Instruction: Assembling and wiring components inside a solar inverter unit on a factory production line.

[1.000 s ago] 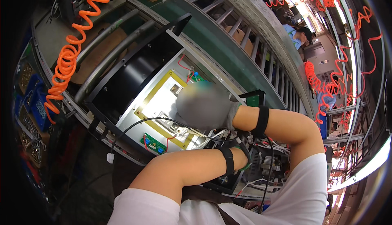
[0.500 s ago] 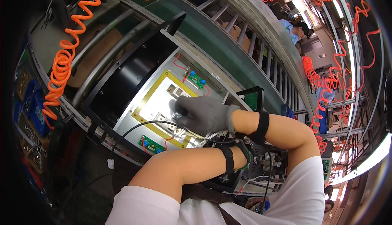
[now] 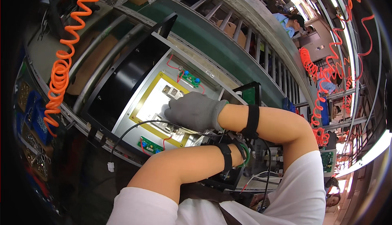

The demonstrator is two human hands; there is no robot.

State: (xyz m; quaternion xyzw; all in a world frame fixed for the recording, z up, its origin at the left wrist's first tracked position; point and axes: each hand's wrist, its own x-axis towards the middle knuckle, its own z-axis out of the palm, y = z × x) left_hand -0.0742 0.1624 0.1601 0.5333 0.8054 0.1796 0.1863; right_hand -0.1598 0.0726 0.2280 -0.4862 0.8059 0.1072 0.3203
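Observation:
My right hand [image 3: 195,111], in a grey glove, rests palm down on a silver metal plate [image 3: 153,102] with a yellow border. Its fingers curl over the plate's lower part, and whatever lies under them is hidden. A small grey module [image 3: 172,92] sits on the plate just beyond the fingertips. My left forearm crosses below the right one. My left hand [image 3: 241,151] is mostly hidden behind the right wrist, against a dark device [image 3: 222,176], and only a bit of green shows. Both wrists wear black straps. A black cable [image 3: 134,129] runs under my right hand.
The plate lies in a large black-and-grey chassis [image 3: 122,78] with small green circuit boards [image 3: 190,79] and red wires. An orange coiled hose [image 3: 61,65] hangs at left, more coiled hoses [image 3: 314,65] at right. A roller conveyor [image 3: 245,41] runs behind. Another person in blue [image 3: 290,21] works farther back.
My right hand has moved from above the plate's right side down onto the plate and now lies still there. The left arm has stayed crossed beneath it.

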